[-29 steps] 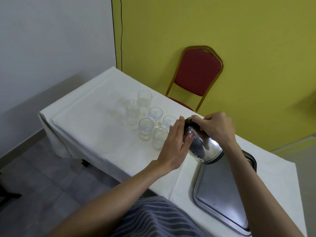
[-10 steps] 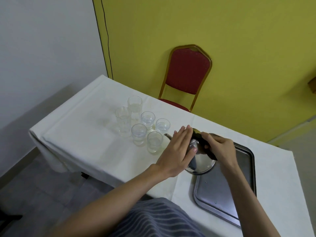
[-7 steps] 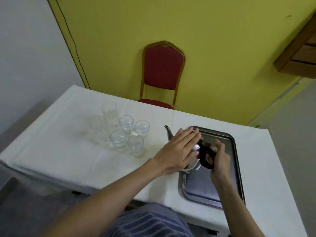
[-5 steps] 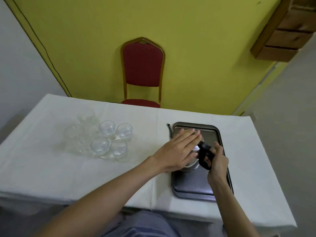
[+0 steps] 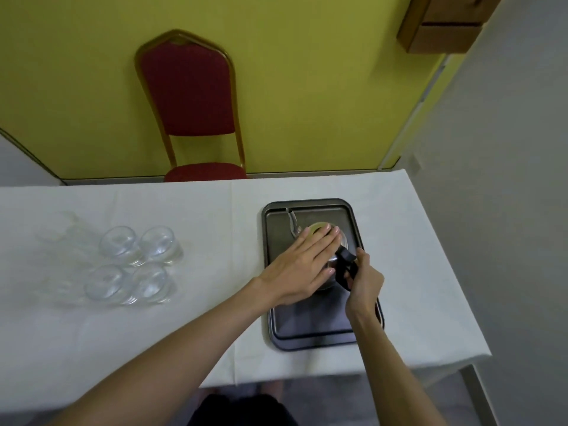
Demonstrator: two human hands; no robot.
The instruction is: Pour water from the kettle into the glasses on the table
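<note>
A steel kettle (image 5: 319, 232) with a thin spout stands upright on a dark metal tray (image 5: 310, 333) at the table's right. My left hand (image 5: 302, 265) lies flat across the kettle's lid and side, fingers together. My right hand (image 5: 364, 279) is closed around the kettle's black handle. Several clear glasses (image 5: 123, 265) stand clustered on the white tablecloth at the left, well apart from the tray; water shows in some, the leftmost ones are blurred.
The white-clothed table (image 5: 215, 216) ends close on the right and near sides. A red chair with a gold frame (image 5: 189, 96) stands behind it against the yellow wall. A wooden cabinet (image 5: 445, 23) hangs at top right.
The kettle has come away from the glasses and now stands on the tray. Both hands stayed on it. My view swung right and over the table.
</note>
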